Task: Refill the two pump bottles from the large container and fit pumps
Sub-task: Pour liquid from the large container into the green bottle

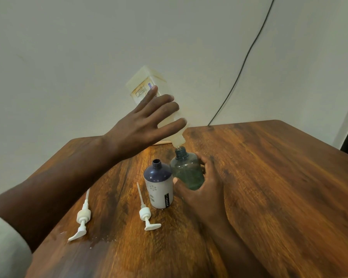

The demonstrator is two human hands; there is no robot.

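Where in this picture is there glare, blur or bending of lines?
Head view: glare shines on the table behind the bottles; the right hand and green bottle are slightly blurred; the wide lens bends the table's edges; the pumps look sharp.

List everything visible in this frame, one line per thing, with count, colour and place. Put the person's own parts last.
large container: 1, pale cream, tipped mouth-down over the green bottle.
green bottle: 1, translucent green, open neck, table centre.
white bottle: 1, white with navy top, open neck, standing left of the green bottle.
pumps: 2, white, lying on the table, one near the left edge, one in front of the white bottle.
table: 1, brown wood.
cable: 1, black, on the wall.
left hand: fingers around the large container.
right hand: grips the green bottle.
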